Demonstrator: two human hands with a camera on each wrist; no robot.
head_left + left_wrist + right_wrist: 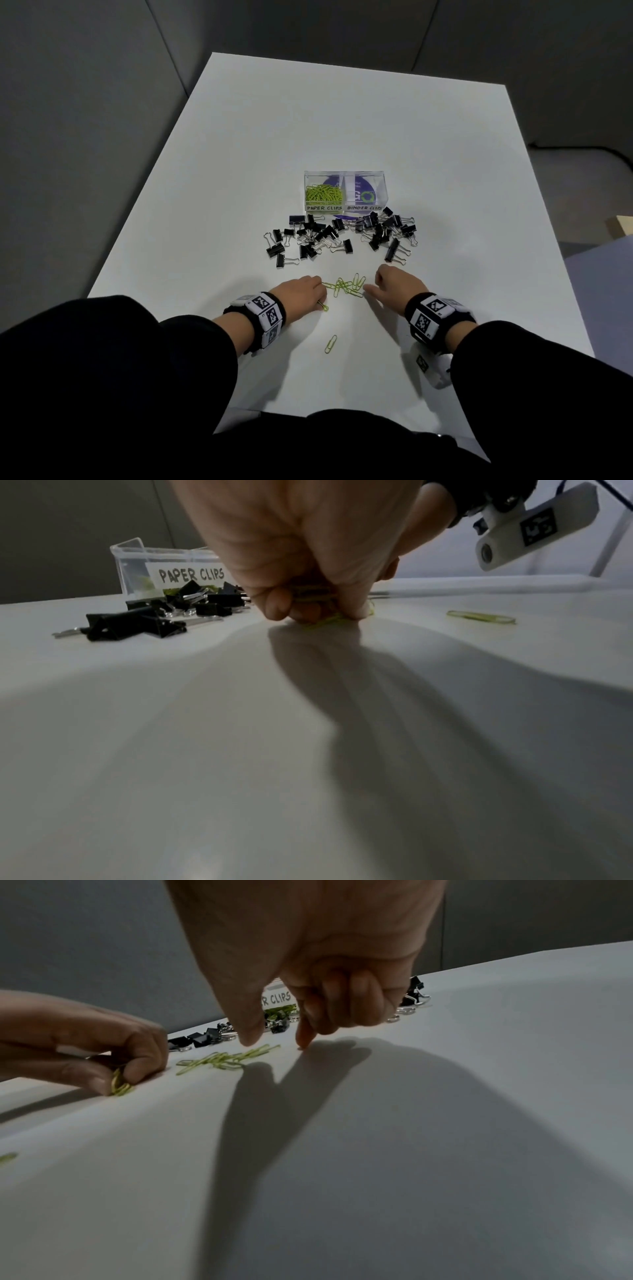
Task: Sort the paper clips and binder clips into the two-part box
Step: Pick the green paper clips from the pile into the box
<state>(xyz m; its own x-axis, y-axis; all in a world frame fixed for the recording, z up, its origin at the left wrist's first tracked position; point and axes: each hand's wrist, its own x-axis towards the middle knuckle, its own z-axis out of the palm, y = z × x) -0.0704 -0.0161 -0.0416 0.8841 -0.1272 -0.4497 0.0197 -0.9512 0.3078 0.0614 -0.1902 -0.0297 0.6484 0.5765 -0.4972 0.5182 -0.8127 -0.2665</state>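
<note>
A clear two-part box [383,192] stands mid-table; its left half, labelled PAPER CLIPS, holds a heap of green paper clips [323,196], and no clips show in the BINDER CLIPS half. Black binder clips [342,236] lie scattered in front of it. Nearer me, a small bunch of green paper clips [346,286] lies between my hands. My left hand [320,298] pinches a few green paper clips [120,1087] against the table. My right hand [277,1043] holds nothing; its thumb and forefinger point down, spread apart at the bunch's right end, the other fingers curled.
One loose green paper clip [331,343] lies close to me, between my wrists. The white table [445,154] has bare surface on all sides of the box. Its edges drop off to a dark grey floor at left and right.
</note>
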